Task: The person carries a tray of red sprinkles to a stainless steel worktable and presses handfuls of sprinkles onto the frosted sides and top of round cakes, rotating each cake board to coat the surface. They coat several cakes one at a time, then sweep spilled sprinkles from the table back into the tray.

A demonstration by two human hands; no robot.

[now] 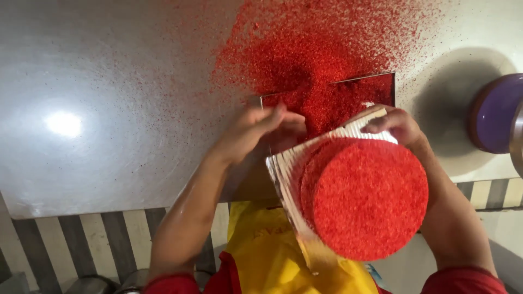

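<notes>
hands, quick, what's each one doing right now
Left hand: fingers pressed to the side of the red crumb-coated cake, not clearly closed.
Right hand: grip closed on the silver cake board edge.

Red cake (370, 198), silver ribbed board (286, 174), purple bowl (496, 117).

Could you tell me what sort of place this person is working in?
Probably a bakery or cake kitchen: a round cake coated in red crumbs sits tilted on a silver board, and loose red crumbs cover the steel worktop.
</notes>
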